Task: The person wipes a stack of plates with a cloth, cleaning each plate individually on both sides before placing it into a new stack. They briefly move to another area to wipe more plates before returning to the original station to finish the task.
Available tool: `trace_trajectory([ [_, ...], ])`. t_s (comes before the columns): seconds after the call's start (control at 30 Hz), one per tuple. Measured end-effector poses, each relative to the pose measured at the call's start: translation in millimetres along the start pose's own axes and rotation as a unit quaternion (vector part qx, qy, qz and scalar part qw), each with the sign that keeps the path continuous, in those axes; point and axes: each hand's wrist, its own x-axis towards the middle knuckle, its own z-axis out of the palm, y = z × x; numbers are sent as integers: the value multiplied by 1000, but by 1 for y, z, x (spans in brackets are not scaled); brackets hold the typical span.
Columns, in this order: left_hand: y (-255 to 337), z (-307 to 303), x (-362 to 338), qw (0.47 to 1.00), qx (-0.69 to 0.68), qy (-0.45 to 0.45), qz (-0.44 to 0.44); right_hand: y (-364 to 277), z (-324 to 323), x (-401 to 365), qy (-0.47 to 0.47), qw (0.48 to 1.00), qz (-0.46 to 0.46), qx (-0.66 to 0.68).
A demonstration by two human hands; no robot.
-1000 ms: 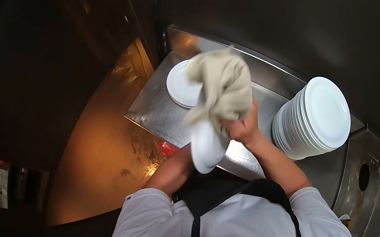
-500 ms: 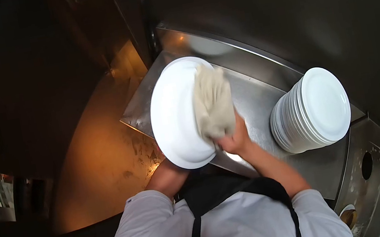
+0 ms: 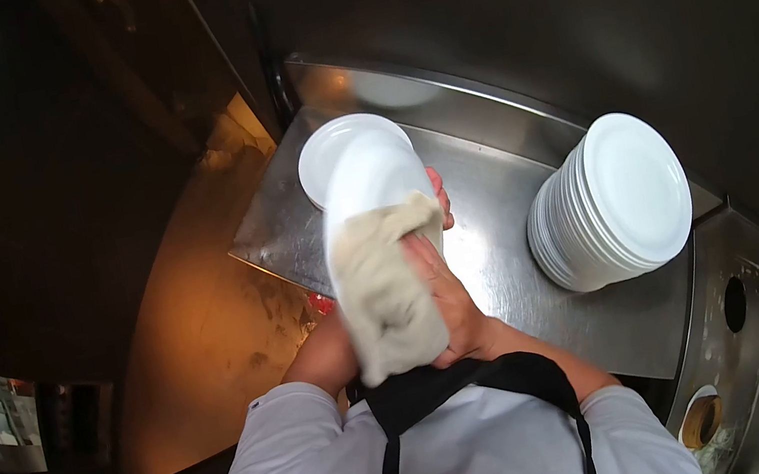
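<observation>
A white plate (image 3: 372, 182) is held tilted in front of my body, slightly blurred. My left hand (image 3: 442, 198) grips it from underneath; only its fingertips show, curled at the plate's right edge, and the rest is hidden. Across the near part of the plate lies a beige cloth (image 3: 389, 301). My right hand (image 3: 449, 301) presses and grips this cloth against the plate, fingers over its right side. Behind the held plate, another white plate (image 3: 318, 164) rests on the steel counter (image 3: 508, 214).
A tall stack of white plates (image 3: 598, 209) stands on the counter's right. Beyond it is a steel surface with a round hole (image 3: 735, 304) and a bowl with brown contents (image 3: 702, 421). A raised steel backsplash (image 3: 466, 95) borders the counter. Brownish floor (image 3: 197, 350) shows at left.
The held plate has turned and tilted, and the cloth has moved down toward my body with my right hand. My left fingertips and the plate on the counter have come into view.
</observation>
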Motion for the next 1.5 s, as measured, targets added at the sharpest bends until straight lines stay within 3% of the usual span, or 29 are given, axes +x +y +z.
trace_trajectory([
  [0.03, -5, 3, 0, 1000, 0, 2, 1, -6, -5, 15, -21, 997, -58, -51],
  [0.13, -15, 10, 3, 1000, -3, 17, 6, -4, -28, 46, 5, 1000, 0, -8],
  [0.17, -16, 10, 2, 1000, -2, 27, 12, -4, -31, 53, 87, 990, 70, 82],
  [0.23, -19, 8, 4, 998, 7, 50, 22, 16, -35, 32, 37, 941, 266, 208],
  [0.3, -19, 4, 9, 996, 29, 76, 38, 59, -24, -17, -21, 943, 276, 186],
  [0.37, -15, -2, 17, 990, 75, 98, 65, 56, -3, -59, -22, 988, 145, 48],
  [0.4, -11, -6, 23, 984, 114, 107, 87, 40, 0, -60, -2, 991, 123, 47],
  [0.43, -3, -8, 30, 967, 192, 110, 127, 23, 3, -58, 18, 994, 101, 45],
  [0.47, 7, -11, 39, 934, 291, 110, 178, 10, -3, -53, 51, 986, 136, 86],
  [0.57, 60, 10, 47, 771, 555, 99, 295, -6, -26, -16, 211, 914, 288, 192],
  [0.6, 73, 18, 51, 719, 612, 90, 318, -8, -45, 2, 236, 900, 358, 79],
  [0.63, 88, 31, 55, 703, 630, 82, 321, 7, -53, 5, 260, 884, 386, 45],
  [0.7, 127, 72, 43, 681, 662, 44, 310, 47, -62, -8, 325, 840, 408, 151],
  [0.8, 155, 107, 28, 845, 409, -68, 337, 59, -69, -1, 420, 777, 370, 288],
  [0.87, 168, 108, -2, 926, 244, -47, 283, 60, -65, 5, 464, 733, 342, 361],
  [0.97, 98, 75, -42, 876, 389, -18, 285, 67, -53, 16, 511, 658, 333, 441],
  [1.0, 66, 71, -50, 870, 382, -8, 313, 68, -46, 15, 500, 664, 345, 436],
  [1.03, 53, 71, -57, 908, 307, 60, 280, 68, -37, 10, 486, 670, 361, 430],
  [1.13, 69, 52, -52, 948, 230, 74, 205, 60, -25, 12, 448, 680, 380, 439],
  [1.2, 80, 39, -56, 926, 307, 51, 215, 79, -22, 2, 435, 684, 396, 432],
  [1.27, 99, 29, -65, 918, 341, 32, 202, 90, -36, -6, 384, 763, 386, 348],
  [1.33, 121, 17, -77, 881, 438, -1, 182, 89, -63, -5, 301, 840, 386, 234],
  [1.4, 143, 15, -84, 835, 522, -45, 169, 83, -82, 7, 239, 905, 329, 125],
  [1.47, 166, 22, -88, 781, 595, -97, 162, 76, -95, 19, 175, 938, 297, 42],
  [1.5, 175, 27, -88, 779, 601, -115, 137, 73, -100, 25, 144, 945, 295, 15],
])
